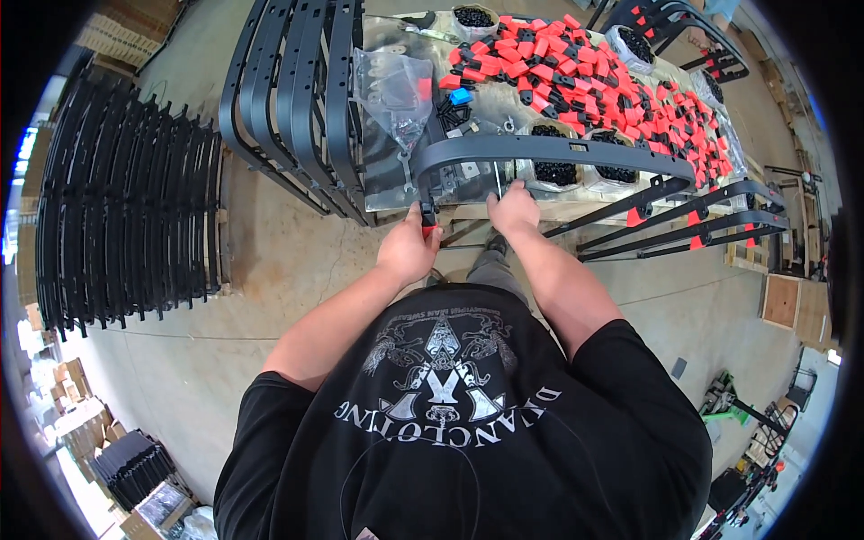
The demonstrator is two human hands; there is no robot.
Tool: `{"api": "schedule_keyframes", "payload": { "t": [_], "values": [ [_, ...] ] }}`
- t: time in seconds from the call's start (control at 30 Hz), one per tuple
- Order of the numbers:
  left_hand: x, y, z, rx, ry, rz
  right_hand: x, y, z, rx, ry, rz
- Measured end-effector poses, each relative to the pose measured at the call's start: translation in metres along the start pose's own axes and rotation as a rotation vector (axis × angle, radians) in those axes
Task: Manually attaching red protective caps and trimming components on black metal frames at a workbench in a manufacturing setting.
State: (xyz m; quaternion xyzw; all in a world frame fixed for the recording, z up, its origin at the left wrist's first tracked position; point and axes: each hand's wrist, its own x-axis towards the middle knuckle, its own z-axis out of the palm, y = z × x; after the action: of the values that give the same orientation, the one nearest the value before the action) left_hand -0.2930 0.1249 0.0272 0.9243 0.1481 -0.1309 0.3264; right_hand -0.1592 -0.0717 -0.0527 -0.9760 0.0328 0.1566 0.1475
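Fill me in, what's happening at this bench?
A person stands at a worktable with a long curved black bar lying across its near edge. The left hand grips a small red-and-black piece at the bar's left end; the right hand rests on the bar's underside. Red and black clips cover the table, and more black bars lean at its left.

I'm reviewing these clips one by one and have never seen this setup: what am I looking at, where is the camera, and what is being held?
This is one fisheye view from a camera on a person's head, looking down, so straight edges bend. The left hand grips a small tool with a red handle. The right hand rests on a long curved black bar lying across the worktable. The table holds a heap of red and black clips, bowls of small black parts and a plastic bag. More curved bars stand racked on the left.
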Motion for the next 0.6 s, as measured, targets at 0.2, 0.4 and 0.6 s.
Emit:
{"api": "schedule_keyframes", "payload": {
  "t": [0.2, 0.4, 0.6],
  "values": [
    [0.002, 0.003, -0.001, -0.052, -0.084, -0.058, 0.036, -0.018, 0.000, -0.361, 0.225, -0.482],
    [-0.001, 0.008, -0.005, -0.020, -0.097, -0.062, 0.082, -0.034, 0.006, -0.446, -0.049, -0.447],
    [-0.002, 0.001, -0.008, -0.042, -0.120, -0.049, 0.087, -0.032, 0.010, -0.375, 0.034, -0.445]
  ]
}}
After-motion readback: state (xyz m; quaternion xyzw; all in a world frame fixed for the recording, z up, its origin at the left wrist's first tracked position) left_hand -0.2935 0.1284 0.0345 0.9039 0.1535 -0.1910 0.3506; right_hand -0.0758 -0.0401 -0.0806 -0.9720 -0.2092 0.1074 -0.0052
